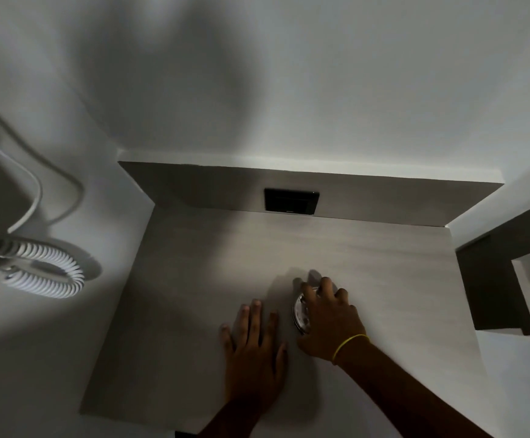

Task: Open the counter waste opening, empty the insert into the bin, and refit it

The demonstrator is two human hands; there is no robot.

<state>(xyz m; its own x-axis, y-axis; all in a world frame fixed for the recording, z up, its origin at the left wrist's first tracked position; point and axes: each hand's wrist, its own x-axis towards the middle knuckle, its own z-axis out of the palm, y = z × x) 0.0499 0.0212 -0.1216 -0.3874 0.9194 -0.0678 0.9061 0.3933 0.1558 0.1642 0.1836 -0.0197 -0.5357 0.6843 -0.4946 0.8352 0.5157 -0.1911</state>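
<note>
A round shiny metal lid of the waste opening is set in the pale stone counter, right of centre. My right hand covers most of it, fingers curled over its far edge and thumb at its near side, so only the left rim shows. Just left of the lid, my left hand lies flat on the counter with its fingers spread, holding nothing. The insert and the bin are hidden.
A black socket plate sits in the counter's back upstand. On the left wall hang a white coiled cord and a cable. A dark recess opens to the right of the counter.
</note>
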